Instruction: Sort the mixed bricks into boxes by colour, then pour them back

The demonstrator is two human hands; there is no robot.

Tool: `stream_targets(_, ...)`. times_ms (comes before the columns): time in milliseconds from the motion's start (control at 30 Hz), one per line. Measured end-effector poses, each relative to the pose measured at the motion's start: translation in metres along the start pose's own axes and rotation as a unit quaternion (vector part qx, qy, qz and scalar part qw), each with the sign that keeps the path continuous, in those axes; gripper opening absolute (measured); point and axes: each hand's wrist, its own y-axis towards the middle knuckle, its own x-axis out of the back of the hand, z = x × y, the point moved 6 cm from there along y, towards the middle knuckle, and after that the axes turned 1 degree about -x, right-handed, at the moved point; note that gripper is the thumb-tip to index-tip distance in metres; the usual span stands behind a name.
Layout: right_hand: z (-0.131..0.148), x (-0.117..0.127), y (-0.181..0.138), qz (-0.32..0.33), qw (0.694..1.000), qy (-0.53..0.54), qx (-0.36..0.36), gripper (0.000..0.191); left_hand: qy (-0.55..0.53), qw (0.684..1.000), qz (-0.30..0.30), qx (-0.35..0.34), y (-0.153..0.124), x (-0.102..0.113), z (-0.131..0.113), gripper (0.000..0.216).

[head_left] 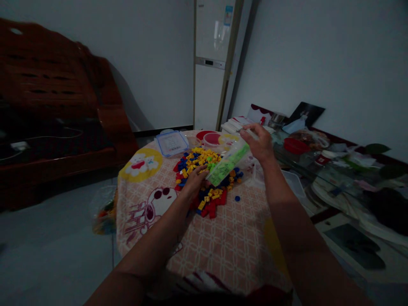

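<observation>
My right hand [259, 142] grips the upper end of a clear plastic container [228, 163], which is tilted down to the left over a brick pile. Light green toy bricks [223, 169] show through its wall. At the container's low end is my left hand [195, 182], its fingers stretched out beside the bricks; whether it touches the container is hard to tell. Beneath both hands lies the heap of yellow, blue and red bricks [204, 205], partly hidden by the container. A few green pieces rest on top. One round blue piece [237, 198] lies apart on the tablecloth [236, 238].
A blue-rimmed clear lid [172, 143] and a round tub [213, 139] stand behind the heap. Another clear container [293, 183] is at right, by a cluttered glass table [298, 163]. A wooden bench [111, 114] stands left, with a bag [105, 212] on the floor.
</observation>
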Motion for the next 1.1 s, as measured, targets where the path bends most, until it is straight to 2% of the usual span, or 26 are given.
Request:
stream_targets(167,0.018,-0.039,0.040,0.041,0.996,-0.079,0.024,0.037,-0.076,0.997,-0.002,-0.011,0.003,0.003,-0.006,0.053)
stream_targets(400,0.050,-0.074,0.067,0.127,0.972,-0.194,0.028,0.042,-0.103,0.989,0.100,0.024,-0.010,-0.015,-0.002,0.052)
stream_targets(533,0.058,-0.081,0.077,0.136,0.972,-0.187,0.043,0.044,-0.127,0.989,0.070,0.008,-0.005,-0.011,-0.012,0.049)
stream_targets(633,0.059,-0.085,0.078,0.134,0.975,-0.162,0.067,0.042,-0.125,0.990,0.060,0.009,-0.003,-0.008,-0.013,0.055)
stream_targets(800,0.059,-0.085,0.074,0.146,0.973,-0.163,0.067,0.041,-0.106,0.991,0.078,0.019,-0.012,-0.013,-0.008,0.074)
stream_targets(900,0.065,-0.082,0.076,0.137,0.974,-0.159,0.081,0.043,-0.098,0.992,0.081,0.004,-0.017,-0.016,-0.012,0.074)
stream_targets(1100,0.070,-0.082,0.075,0.168,0.967,-0.172,0.088,0.041,-0.094,0.987,0.125,0.026,-0.030,-0.028,-0.011,0.073)
